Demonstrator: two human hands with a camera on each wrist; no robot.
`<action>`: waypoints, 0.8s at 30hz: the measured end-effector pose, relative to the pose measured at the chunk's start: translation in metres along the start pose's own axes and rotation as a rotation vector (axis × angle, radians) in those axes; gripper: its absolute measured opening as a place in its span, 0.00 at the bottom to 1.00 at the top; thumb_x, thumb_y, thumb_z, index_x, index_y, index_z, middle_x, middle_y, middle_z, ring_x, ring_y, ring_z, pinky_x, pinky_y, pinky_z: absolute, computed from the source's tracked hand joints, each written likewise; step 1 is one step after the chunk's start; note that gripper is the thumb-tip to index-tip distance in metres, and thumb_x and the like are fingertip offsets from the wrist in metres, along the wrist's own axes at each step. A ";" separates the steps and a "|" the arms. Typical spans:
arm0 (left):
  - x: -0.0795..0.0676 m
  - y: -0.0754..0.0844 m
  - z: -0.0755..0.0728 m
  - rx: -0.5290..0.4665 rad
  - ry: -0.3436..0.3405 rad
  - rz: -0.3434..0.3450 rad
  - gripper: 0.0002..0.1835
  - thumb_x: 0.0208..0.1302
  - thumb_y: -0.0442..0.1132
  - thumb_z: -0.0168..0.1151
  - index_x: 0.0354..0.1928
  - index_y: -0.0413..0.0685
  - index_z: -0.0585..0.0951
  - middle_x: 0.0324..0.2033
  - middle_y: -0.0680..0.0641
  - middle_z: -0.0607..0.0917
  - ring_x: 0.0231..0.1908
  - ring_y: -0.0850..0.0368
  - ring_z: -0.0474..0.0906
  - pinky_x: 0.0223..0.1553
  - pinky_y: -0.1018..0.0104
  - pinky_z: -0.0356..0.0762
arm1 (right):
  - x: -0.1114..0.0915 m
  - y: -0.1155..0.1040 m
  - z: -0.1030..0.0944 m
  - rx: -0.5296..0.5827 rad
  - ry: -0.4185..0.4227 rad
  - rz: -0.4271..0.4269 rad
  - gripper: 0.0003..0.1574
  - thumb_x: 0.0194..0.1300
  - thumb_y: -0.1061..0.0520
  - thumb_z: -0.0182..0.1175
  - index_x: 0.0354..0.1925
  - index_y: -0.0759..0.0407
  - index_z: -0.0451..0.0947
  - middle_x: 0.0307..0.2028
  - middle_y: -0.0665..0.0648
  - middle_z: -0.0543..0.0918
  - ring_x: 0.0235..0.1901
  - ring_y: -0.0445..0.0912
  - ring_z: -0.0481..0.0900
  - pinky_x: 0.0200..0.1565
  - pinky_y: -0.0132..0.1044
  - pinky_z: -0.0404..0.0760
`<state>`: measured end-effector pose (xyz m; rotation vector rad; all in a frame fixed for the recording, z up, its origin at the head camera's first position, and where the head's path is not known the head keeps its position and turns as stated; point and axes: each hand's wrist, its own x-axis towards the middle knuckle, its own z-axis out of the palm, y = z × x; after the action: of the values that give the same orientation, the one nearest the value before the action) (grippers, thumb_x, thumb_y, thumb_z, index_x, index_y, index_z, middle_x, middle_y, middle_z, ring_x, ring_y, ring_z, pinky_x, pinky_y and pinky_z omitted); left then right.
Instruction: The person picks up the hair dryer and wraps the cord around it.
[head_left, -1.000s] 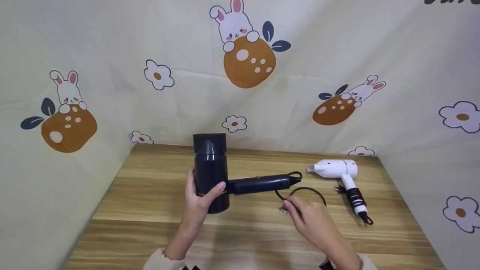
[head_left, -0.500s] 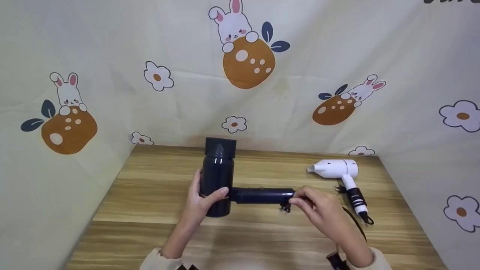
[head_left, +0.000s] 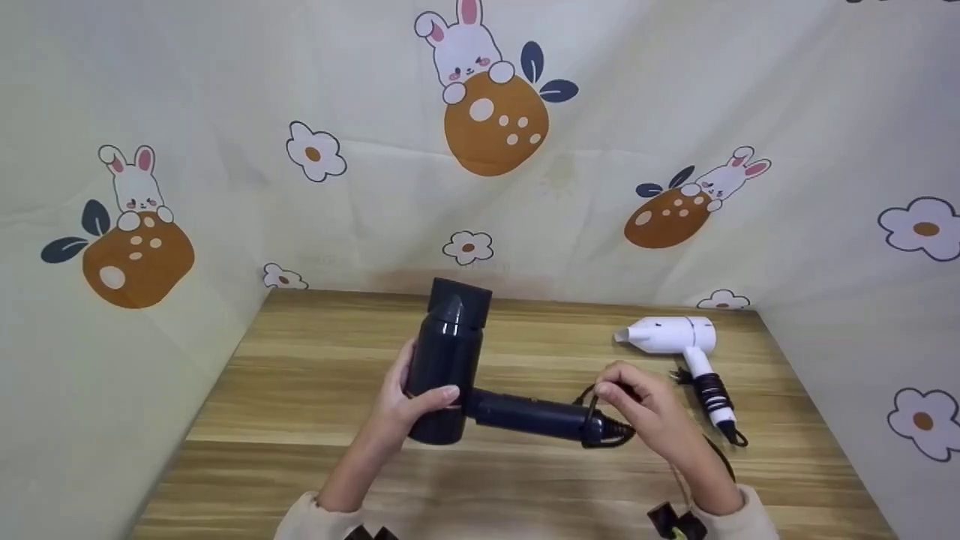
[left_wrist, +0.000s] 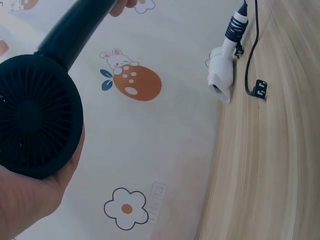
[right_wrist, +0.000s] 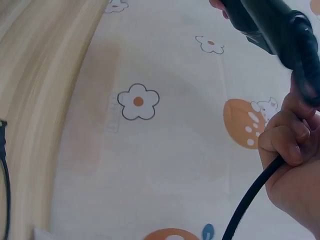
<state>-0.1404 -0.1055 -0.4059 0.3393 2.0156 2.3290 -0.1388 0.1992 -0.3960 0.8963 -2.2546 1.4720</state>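
Note:
My left hand [head_left: 397,409] grips the barrel of a dark navy hair dryer [head_left: 446,367], thumb across its front. The flat nozzle points up and away in the head view, and the handle [head_left: 532,416] slopes down to the right. In the left wrist view the round vented rear [left_wrist: 32,117] of the dryer faces the camera. My right hand [head_left: 637,409] pinches the black power cord [head_left: 592,409] beside the handle's end, where a loop of it passes over the handle. More cord [right_wrist: 250,197] trails out of my right fist in the right wrist view.
A white hair dryer [head_left: 671,335], its black cord [head_left: 712,395] wound round the handle, lies at the right of the wooden table [head_left: 315,337]. The dark dryer's plug [left_wrist: 260,89] hangs by the table in the left wrist view. A printed fabric backdrop [head_left: 375,202] surrounds the table.
The dark hair dryer has shifted right and slightly nearer, its handle now tilting downward. My right hand has carried the cord from below the handle up and around its end.

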 end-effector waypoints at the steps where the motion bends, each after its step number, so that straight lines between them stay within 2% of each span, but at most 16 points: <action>1: 0.000 0.000 0.000 -0.012 -0.009 0.001 0.42 0.48 0.34 0.66 0.66 0.43 0.59 0.48 0.39 0.74 0.44 0.51 0.75 0.45 0.56 0.77 | 0.000 0.002 0.000 0.040 -0.006 0.012 0.10 0.60 0.75 0.52 0.31 0.63 0.74 0.25 0.45 0.74 0.25 0.34 0.69 0.26 0.28 0.70; 6: 0.000 0.000 0.003 -0.116 -0.044 -0.002 0.40 0.48 0.34 0.64 0.64 0.39 0.59 0.45 0.43 0.76 0.43 0.51 0.76 0.45 0.55 0.77 | -0.002 0.005 0.002 0.192 -0.035 0.105 0.09 0.65 0.73 0.47 0.30 0.67 0.72 0.24 0.43 0.70 0.24 0.33 0.65 0.23 0.31 0.66; 9: 0.001 -0.001 0.006 -0.193 -0.035 -0.010 0.38 0.48 0.32 0.62 0.63 0.40 0.59 0.45 0.44 0.75 0.44 0.52 0.75 0.47 0.56 0.75 | -0.003 0.004 0.008 0.189 -0.015 0.130 0.10 0.66 0.71 0.46 0.29 0.66 0.71 0.24 0.42 0.72 0.24 0.32 0.68 0.24 0.28 0.68; 11: 0.001 -0.001 0.007 -0.233 -0.008 -0.017 0.37 0.49 0.31 0.61 0.63 0.41 0.59 0.46 0.45 0.75 0.45 0.52 0.75 0.48 0.57 0.74 | -0.005 0.004 0.013 0.109 0.012 0.112 0.12 0.66 0.72 0.45 0.27 0.65 0.70 0.24 0.42 0.73 0.25 0.33 0.69 0.26 0.28 0.70; 15: 0.002 0.000 0.009 -0.278 0.087 -0.022 0.34 0.51 0.31 0.58 0.63 0.42 0.60 0.46 0.46 0.75 0.45 0.53 0.74 0.49 0.60 0.73 | -0.010 0.007 0.024 -0.073 0.060 0.144 0.14 0.65 0.71 0.48 0.25 0.58 0.71 0.20 0.43 0.71 0.23 0.32 0.67 0.25 0.27 0.70; 19: 0.005 0.002 0.010 -0.282 0.181 -0.009 0.30 0.52 0.32 0.57 0.60 0.43 0.62 0.45 0.47 0.75 0.44 0.54 0.74 0.48 0.62 0.73 | -0.017 0.005 0.032 -0.137 0.041 0.205 0.16 0.68 0.66 0.48 0.24 0.54 0.71 0.16 0.43 0.68 0.18 0.30 0.62 0.20 0.27 0.67; 23: 0.004 0.002 0.012 -0.253 0.239 -0.021 0.29 0.52 0.33 0.59 0.58 0.44 0.64 0.44 0.46 0.75 0.43 0.53 0.74 0.47 0.60 0.74 | -0.019 -0.002 0.038 -0.272 0.015 0.195 0.16 0.69 0.62 0.48 0.24 0.51 0.70 0.17 0.40 0.67 0.18 0.30 0.62 0.21 0.27 0.67; 24: 0.004 0.002 0.012 -0.244 0.247 -0.025 0.29 0.52 0.33 0.59 0.58 0.44 0.63 0.44 0.46 0.75 0.43 0.52 0.74 0.47 0.60 0.74 | -0.019 -0.005 0.039 -0.316 0.008 0.187 0.15 0.69 0.61 0.49 0.24 0.52 0.71 0.18 0.40 0.69 0.19 0.30 0.64 0.22 0.28 0.69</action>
<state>-0.1418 -0.0937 -0.4019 0.0146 1.7793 2.6764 -0.1179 0.1691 -0.4202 0.5966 -2.5274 1.1357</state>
